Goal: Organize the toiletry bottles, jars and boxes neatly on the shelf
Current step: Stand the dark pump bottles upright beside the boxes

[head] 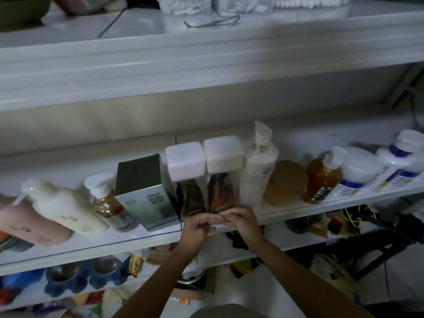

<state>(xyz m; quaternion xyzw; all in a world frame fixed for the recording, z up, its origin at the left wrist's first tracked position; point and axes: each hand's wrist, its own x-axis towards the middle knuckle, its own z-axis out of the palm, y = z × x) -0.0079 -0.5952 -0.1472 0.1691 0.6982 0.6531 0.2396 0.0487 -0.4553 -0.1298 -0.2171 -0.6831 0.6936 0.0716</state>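
Note:
A row of toiletries stands on the white middle shelf [263, 215]. From the left: a pink bottle [29, 223], a cream pump bottle [66, 207], a small amber pump bottle [110, 206], a silver-green box [149, 193], two brown bottles with square white caps [191, 180] [221, 175], a tall white pump bottle [258, 171], an amber jar [286, 182], an amber pump bottle [321, 180], a white jar [358, 171] and white-blue bottles [401, 161]. My left hand [198, 226] and right hand [241, 220] meet fingertip to fingertip at the base of the two brown bottles, fingers loosely bent, touching them.
An upper shelf [206, 72] overhangs the row, carrying clear bins of white items [185, 4]. The lower shelf holds blue bowls [85, 276], snack packets and dark clutter. A dark stand [378, 244] sits at lower right.

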